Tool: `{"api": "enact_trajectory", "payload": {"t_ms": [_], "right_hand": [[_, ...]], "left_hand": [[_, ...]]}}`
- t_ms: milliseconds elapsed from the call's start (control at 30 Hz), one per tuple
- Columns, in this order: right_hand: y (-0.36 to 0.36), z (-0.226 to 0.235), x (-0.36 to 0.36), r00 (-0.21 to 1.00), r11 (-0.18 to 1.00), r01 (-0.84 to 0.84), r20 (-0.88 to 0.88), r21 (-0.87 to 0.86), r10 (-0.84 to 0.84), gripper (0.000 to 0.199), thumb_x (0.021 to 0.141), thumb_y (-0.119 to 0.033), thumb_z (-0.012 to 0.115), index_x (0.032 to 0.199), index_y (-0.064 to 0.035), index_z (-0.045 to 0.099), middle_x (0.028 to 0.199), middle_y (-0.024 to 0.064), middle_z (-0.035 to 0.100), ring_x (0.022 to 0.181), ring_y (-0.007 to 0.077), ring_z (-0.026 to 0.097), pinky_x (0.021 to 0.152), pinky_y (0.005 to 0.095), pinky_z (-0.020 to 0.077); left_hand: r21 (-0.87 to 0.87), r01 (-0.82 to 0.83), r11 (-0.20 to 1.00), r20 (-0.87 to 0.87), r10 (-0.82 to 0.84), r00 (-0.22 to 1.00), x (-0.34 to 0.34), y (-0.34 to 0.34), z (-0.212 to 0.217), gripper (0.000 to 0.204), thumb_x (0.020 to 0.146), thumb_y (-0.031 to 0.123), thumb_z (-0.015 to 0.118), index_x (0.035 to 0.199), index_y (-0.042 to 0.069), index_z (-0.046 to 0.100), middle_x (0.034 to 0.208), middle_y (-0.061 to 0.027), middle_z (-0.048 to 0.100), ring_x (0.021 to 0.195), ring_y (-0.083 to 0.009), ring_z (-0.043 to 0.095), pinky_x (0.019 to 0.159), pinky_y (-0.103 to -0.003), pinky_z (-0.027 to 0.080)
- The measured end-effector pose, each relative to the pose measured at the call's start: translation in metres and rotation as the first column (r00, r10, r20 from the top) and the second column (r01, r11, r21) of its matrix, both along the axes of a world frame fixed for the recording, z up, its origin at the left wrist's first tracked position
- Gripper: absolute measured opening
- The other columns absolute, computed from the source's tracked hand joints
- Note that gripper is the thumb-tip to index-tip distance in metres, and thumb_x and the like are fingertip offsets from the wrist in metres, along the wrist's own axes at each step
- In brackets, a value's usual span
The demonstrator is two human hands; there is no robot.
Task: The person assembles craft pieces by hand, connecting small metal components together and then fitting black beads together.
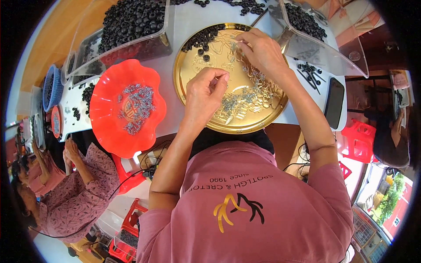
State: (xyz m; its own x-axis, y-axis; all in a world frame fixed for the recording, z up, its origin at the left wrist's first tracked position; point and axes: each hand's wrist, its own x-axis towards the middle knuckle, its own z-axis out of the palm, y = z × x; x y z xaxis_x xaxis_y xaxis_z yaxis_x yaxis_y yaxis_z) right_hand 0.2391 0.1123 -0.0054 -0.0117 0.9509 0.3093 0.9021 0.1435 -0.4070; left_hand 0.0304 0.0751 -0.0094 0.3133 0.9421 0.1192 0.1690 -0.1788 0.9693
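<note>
left hand fingertips pinched on tiny metal piece, too small to identify. right hand fingers curled, picking among small silvery parts on gold tray. judged light, rigid, slippery; take by fingertip pinch. black rings at tray's far edge.

Left hand over the gold tray: fingertips pinched shut, whatever's between them is too small to make out. Right hand covers the tray's upper right rim, fingertips curl under, can't tell if it grips anything. Silver bits on the tray are too fine to identify; clear bin upper left of the tray is cut off by the frame edge.
</note>
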Motion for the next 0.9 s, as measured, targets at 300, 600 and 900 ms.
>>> {"api": "enact_trajectory", "payload": {"t_ms": [300,600,900], "right_hand": [[0.013,-0.004,-0.001,0.989,0.987,0.012,0.148,-0.159,0.012,0.017,0.09,-0.021,0.064,0.099,-0.0067,0.07,0.097,0.0108,0.065,0.09,0.0337,0.066,0.08,0.0425,0.0524],[0.012,0.0,-0.001,0.988,0.984,-0.121,0.076,-0.13,0.132,0.019,0.09,-0.023,0.058,0.098,-0.0126,0.071,0.107,0.0133,0.064,0.092,0.0353,0.066,0.082,0.047,0.0514],[-0.003,0.006,0.003,0.971,0.964,-0.197,0.1,-0.18,0.217,0.018,0.088,-0.021,0.065,0.097,-0.0067,0.071,0.1,0.0098,0.064,0.092,0.0317,0.065,0.081,0.042,0.0515]], "left_hand": [[0.082,0.025,0.996,-0.046,-0.021,0.999,0.002,0.003,-0.003,0.009,0.09,0.006,0.067,0.096,-0.001,0.067,0.082,-0.008,0.066,0.066,-0.0132,0.063,0.058,-0.026,0.05],[0.098,0.043,0.994,-0.039,-0.04,0.998,0.004,0.002,-0.008,0.01,0.09,0.006,0.067,0.096,-0.001,0.067,0.083,-0.009,0.066,0.066,-0.0147,0.064,0.059,-0.028,0.051],[0.096,0.066,0.993,-0.049,-0.061,0.997,-0.001,-0.006,0.002,0.008,0.09,0.005,0.067,0.095,-0.002,0.066,0.083,-0.0097,0.066,0.066,-0.015,0.065,0.057,-0.027,0.051]]}}
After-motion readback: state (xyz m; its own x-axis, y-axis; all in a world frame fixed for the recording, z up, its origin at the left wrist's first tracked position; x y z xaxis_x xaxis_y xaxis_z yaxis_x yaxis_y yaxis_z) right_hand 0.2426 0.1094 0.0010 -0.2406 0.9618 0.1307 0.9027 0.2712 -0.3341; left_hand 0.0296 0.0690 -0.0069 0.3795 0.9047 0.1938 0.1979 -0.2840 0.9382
